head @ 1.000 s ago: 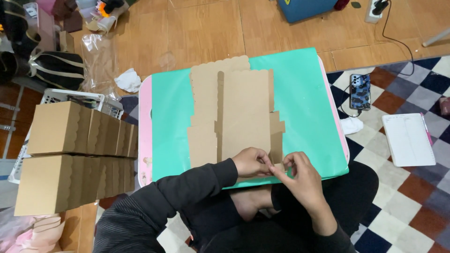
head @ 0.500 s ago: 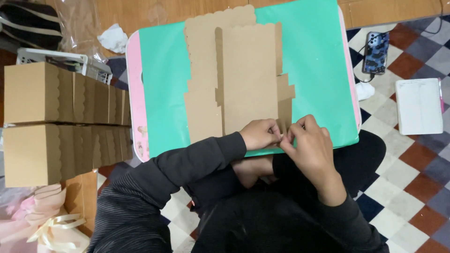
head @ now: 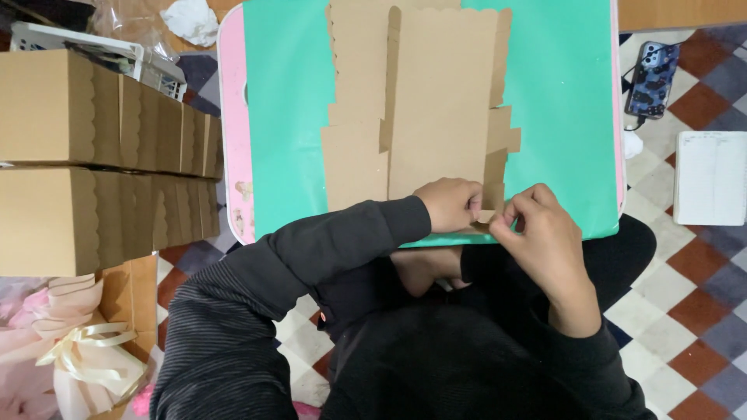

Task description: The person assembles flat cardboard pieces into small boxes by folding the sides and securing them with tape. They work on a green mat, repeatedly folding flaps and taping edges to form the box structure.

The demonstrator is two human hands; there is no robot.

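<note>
A flat brown cardboard box blank (head: 440,101) with scalloped edges lies on a green mat over a small pink-edged table (head: 232,101). My left hand (head: 453,204) presses down on the blank's near edge, fingers curled over it. My right hand (head: 537,225) pinches a small flap at the blank's near right corner, right beside the left hand. Both sleeves are dark. My lap is under the table's near edge.
Two rows of folded brown scalloped boxes (head: 101,163) are stacked at the left. A phone (head: 652,70) and a white notebook (head: 712,177) lie on the checkered floor at the right. Pink fabric with a cream ribbon (head: 70,350) sits at lower left; crumpled paper (head: 191,19) lies at top left.
The view has closed in and shifted down toward the table. Both hands stay at the blank's near right corner, with the fingers working the small flap.
</note>
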